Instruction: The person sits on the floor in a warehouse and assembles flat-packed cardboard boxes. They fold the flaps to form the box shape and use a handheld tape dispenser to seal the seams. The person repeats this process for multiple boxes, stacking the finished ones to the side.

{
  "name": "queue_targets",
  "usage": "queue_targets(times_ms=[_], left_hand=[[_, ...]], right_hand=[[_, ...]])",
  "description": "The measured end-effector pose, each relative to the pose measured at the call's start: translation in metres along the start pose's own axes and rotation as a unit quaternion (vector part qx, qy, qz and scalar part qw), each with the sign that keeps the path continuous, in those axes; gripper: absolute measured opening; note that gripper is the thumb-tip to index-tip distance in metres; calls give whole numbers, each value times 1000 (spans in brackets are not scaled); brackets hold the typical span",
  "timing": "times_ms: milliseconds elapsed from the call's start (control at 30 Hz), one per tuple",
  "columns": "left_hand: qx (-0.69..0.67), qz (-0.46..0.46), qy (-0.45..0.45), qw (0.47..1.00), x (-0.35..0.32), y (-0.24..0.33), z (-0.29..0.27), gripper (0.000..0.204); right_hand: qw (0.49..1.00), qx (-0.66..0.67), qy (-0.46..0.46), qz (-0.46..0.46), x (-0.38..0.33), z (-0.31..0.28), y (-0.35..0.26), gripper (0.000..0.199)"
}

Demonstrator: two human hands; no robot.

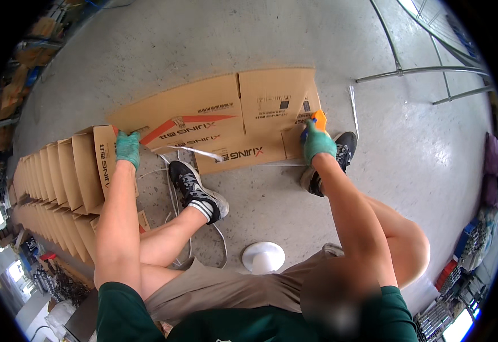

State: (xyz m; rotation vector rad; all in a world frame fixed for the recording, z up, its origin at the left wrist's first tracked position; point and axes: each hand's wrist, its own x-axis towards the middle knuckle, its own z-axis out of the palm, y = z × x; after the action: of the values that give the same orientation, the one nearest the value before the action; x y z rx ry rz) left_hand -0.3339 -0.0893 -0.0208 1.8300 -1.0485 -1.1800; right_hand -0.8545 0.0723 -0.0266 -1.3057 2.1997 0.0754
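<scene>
Down on the grey concrete floor (271,34), a flat brown corrugated cardboard carton blank (226,117) lies spread out in front of the seated person, between the two black-and-white sneakers (195,191). The left hand (127,147), in a green knit glove, is closed on the blank's left corner, pinning it just beside a leaning row of folded brown cartons (61,171). The right hand (317,141), gloved the same, grips an orange-handled cutter (319,118) whose tip rests on the blank's right-hand flap. Loose white plastic strapping (197,151) trails across the cardboard and past the left shoe. The step in hand looks like cutting or scoring at that right flap; it calls for a steady hold on the left corner and keeping the blade clear of the right shoe (331,157), which sits touching the cardboard's edge.
</scene>
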Motion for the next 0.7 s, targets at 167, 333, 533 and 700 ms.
queue_targets(times_ms=[167,333,533,700], left_hand=[[-20,-10,-5,1000,-31,-19,3,54],[-64,41,58,995,-78,35,33,58],[140,82,-54,985,-75,83,0,47],[275,87,-1,958,-88,95,2,41]], right_hand=[[900,66,334,-272,-13,-101,-56,63],[910,-174,209,-311,-45,-105,-78,86],[898,-177,222,-336,-88,-90,-64,86],[872,-123,249,-404,-98,-80,-42,52]])
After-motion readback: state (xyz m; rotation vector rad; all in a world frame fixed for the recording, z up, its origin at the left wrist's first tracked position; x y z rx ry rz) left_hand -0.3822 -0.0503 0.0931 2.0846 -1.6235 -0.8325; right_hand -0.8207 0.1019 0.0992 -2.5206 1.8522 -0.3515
